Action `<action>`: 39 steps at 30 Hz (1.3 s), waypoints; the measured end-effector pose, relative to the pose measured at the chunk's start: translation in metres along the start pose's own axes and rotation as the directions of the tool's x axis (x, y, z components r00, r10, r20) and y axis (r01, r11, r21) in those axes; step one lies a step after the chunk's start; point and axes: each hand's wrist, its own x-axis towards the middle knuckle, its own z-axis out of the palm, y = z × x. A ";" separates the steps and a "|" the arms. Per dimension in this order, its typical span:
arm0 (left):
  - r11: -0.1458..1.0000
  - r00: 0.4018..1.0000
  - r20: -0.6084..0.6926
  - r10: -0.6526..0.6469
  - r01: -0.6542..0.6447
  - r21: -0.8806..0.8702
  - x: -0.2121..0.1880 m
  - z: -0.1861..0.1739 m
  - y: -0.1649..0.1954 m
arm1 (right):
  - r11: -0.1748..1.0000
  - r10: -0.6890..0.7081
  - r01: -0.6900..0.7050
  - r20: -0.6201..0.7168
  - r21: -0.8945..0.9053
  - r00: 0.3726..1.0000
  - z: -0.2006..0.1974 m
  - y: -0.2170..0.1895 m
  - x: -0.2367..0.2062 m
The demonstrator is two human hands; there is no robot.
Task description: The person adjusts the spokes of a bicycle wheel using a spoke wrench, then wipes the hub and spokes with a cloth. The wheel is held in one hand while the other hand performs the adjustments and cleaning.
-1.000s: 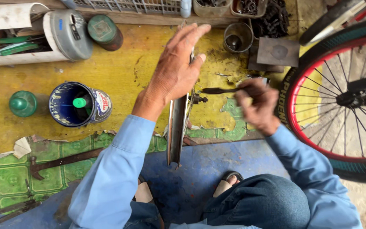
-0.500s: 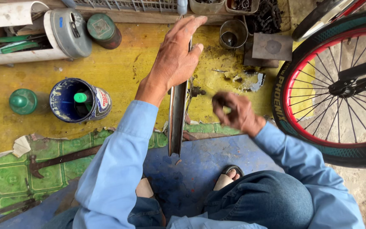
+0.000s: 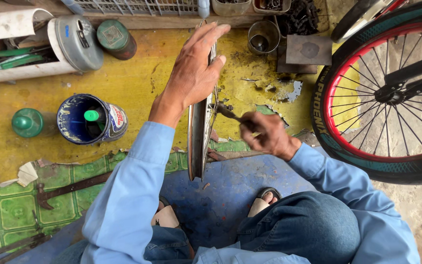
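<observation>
Steel rim [image 3: 199,142] of a bare bicycle wheel stands on edge on the floor between the person's knees, seen nearly edge-on, its lower end resting on the blue patch of floor [image 3: 221,195] and its upper end reaching toward the wire rack at the top. The left hand [image 3: 194,73] lies over the top of the rim, fingers [image 3: 211,34] stretched out along it and the thumb hooked round the side, steadying the wheel upright. The right hand [image 3: 267,134] is clenched around the handle of a slim dark tool [image 3: 230,115] whose tip meets the hub [image 3: 216,106] at the wheel's middle; the hand is blurred, so its exact hold cannot be told. Judging from this, the work in hand is on the hub or axle fitting, with the tool seated at it. A further move would call for the left hand to keep the rim from rolling or tipping while the right hand works the tool squarely, without slipping into the spokes. Near the left arm stand a blue paint tin [image 3: 91,120] and a green cap [image 3: 28,122]; a red-rimmed wheel [image 3: 387,93] stands to the right.
</observation>
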 end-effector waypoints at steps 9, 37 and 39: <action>0.996 0.981 0.182 0.068 -0.078 0.047 -0.012 -0.025 -0.002 | 0.761 0.632 -0.539 -0.227 0.360 0.741 0.007 0.047 0.034; 0.917 0.982 0.041 -0.182 0.155 0.366 -0.061 -0.105 -0.033 | 0.619 0.560 -0.292 -0.149 0.729 0.815 0.105 0.032 -0.018; 0.925 0.992 0.024 -0.123 0.106 0.366 -0.061 -0.105 -0.034 | 0.634 0.582 -0.372 -0.102 0.677 0.807 0.104 0.030 -0.019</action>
